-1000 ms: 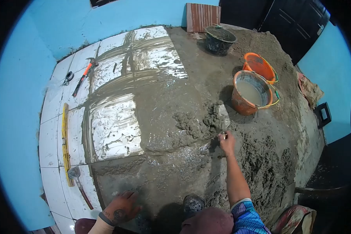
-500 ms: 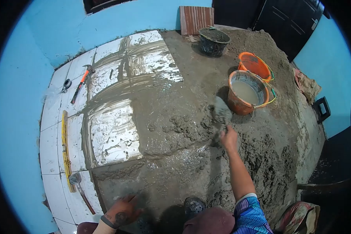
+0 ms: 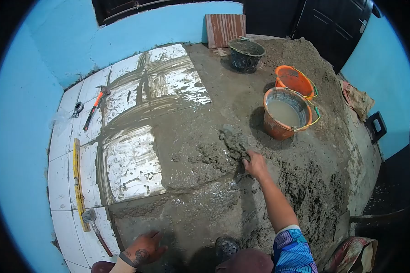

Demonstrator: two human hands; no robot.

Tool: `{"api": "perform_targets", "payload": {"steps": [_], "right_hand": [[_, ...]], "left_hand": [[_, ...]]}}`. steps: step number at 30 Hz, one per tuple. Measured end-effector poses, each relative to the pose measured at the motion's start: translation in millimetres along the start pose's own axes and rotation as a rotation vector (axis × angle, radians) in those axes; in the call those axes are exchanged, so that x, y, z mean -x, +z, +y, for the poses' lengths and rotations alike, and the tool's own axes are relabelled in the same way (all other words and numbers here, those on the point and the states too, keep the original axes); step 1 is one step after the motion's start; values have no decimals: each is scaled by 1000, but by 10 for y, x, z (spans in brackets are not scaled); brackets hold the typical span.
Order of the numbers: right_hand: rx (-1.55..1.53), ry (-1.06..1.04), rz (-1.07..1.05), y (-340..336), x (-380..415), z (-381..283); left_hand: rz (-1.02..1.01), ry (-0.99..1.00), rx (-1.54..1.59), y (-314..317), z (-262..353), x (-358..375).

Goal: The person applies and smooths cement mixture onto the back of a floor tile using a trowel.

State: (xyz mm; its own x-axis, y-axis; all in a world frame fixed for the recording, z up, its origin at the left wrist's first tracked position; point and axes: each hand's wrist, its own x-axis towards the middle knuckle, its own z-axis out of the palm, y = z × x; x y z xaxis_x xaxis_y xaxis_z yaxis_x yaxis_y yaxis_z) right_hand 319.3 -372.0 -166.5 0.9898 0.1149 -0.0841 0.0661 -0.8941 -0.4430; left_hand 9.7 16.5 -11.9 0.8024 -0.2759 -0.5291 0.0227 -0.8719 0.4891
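Your right grip [image 3: 256, 164] is clamped on the trowel [image 3: 234, 140], blade at the wet mortar [image 3: 207, 154], left of the fuller orange bucket [image 3: 278, 126]. Your left grip [image 3: 146, 248]: low, thumb and fingers apart.

Trowel [image 3: 235, 140] left of the nearer bucket [image 3: 276, 126], hammer [image 3: 93, 110] and spirit level [image 3: 79, 187] on tiles [image 3: 60, 182] farther left.

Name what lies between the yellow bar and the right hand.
In the head view: white tiles, partly mortar-smeared, then wet mortar.
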Motion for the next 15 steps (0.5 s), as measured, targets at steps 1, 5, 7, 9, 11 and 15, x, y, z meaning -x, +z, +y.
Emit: {"api": "perform_targets", "payload": {"steps": [1,5,7,9,11,15], "right_hand": [[-6,1,21,-74,103,-132],[-12,18,169,-216,351,-305],[-10,85,244,-229,433,-159],[-16,195,287,-166,497,106],[-17,329,145,-79,591,332],[-33,264,95,391,720,345]], "left_hand": [[-27,-24,2,-22,16,9],[-29,-47,11,-99,82,99],[-12,-61,13,-98,81,166],[7,-60,16,-74,52,218],[31,-42,18,-28,-12,254],[12,-40,-8,-7,-38,214]]}}
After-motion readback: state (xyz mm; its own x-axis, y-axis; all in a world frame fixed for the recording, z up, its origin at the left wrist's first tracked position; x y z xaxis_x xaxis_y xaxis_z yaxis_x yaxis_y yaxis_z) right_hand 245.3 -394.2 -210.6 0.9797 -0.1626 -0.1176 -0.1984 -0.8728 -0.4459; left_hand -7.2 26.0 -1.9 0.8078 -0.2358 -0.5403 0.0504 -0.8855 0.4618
